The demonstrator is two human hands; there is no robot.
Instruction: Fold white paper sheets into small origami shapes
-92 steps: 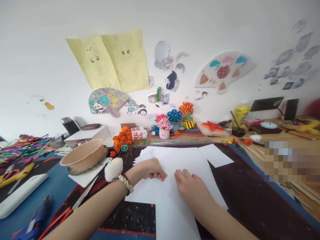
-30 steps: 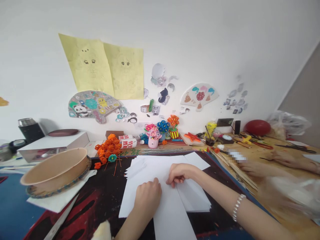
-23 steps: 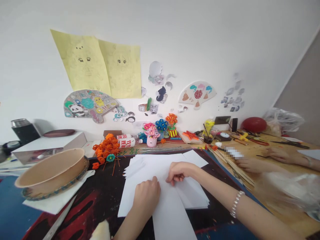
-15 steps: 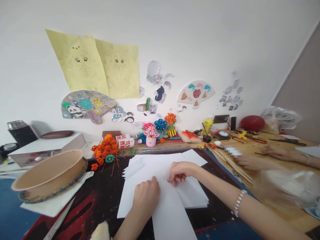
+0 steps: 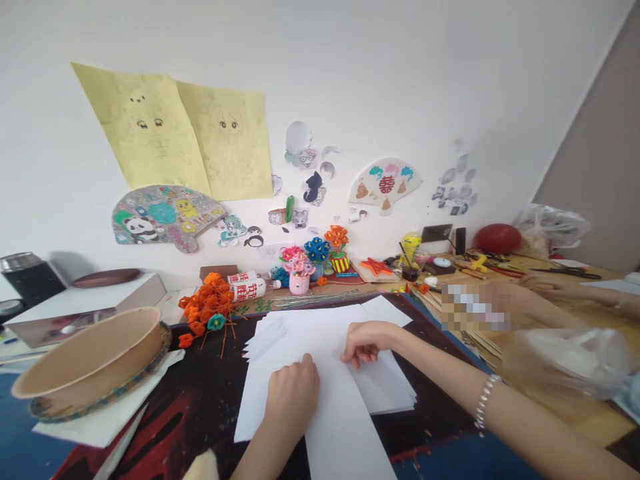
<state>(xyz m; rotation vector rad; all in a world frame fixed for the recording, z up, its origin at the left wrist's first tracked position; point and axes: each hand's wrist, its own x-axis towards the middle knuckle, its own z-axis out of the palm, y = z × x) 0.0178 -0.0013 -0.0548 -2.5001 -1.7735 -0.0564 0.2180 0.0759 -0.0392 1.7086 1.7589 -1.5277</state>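
Observation:
A long white sheet of paper [image 5: 336, 427] runs toward me over a pile of white sheets [image 5: 387, 387] on a dark mat. My left hand [image 5: 294, 389] rests at the sheet's left side, fingers curled down against the paper; its fingertips are mostly hidden. On the right edge of the same sheet, my right hand [image 5: 367, 342] has its fingers bent in a pinch, wrist wearing a beaded bracelet. Both hands are closed at about the same height on the paper, a short gap between them.
At left stands a round, tan bowl-like container [image 5: 90, 357] on white paper. Orange fuzzy flowers [image 5: 210, 298], bottles and small flower pots [image 5: 299, 283] line the back. At right are thin wooden sticks [image 5: 480, 343], a plastic bag [image 5: 570, 363] and another person's hands [image 5: 555, 290].
The view has shifted slightly. My hands stay almost in place on the paper, the right one a touch further right. At right, the other person's nearer hand has moved.

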